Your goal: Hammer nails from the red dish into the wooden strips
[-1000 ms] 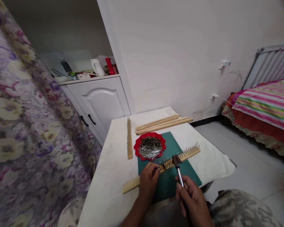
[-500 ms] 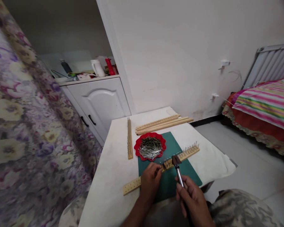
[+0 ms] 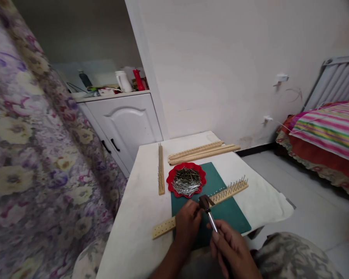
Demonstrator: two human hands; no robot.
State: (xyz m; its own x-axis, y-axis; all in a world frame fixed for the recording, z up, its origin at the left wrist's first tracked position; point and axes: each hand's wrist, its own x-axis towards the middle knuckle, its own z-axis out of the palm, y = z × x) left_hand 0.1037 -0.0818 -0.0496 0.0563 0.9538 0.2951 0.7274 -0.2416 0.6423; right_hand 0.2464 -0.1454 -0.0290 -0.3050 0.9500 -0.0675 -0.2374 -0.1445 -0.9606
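My right hand [image 3: 231,248] is wrapped round the handle of a hammer [image 3: 211,221] with a shiny metal shaft and a dark head. Its head is down at the wooden strip [image 3: 164,228], close to my left fingertips. My left hand [image 3: 187,221] lies across that strip with fingers pinched together; whatever they pinch is hidden. Rows of small holes mark the strip's left end, while upright nails [image 3: 235,186] stand along its right part. Under the strip is a green mat [image 3: 238,221]. Just beyond my left hand, a red scalloped bowl [image 3: 170,181] holds a heap of loose nails [image 3: 187,181].
Another strip studded with nails [image 3: 161,174] lies left of the bowl. Several wooden strips [image 3: 200,154] lie at the back of the white table [image 3: 133,217]. A cabinet [image 3: 125,124] and floral curtain [image 3: 46,155] are at left, a bed [image 3: 331,128] at right.
The hammer has moved left and slightly down, its head coming close to my left fingertips. My left hand stays on the strip. The whole view has shifted slightly.
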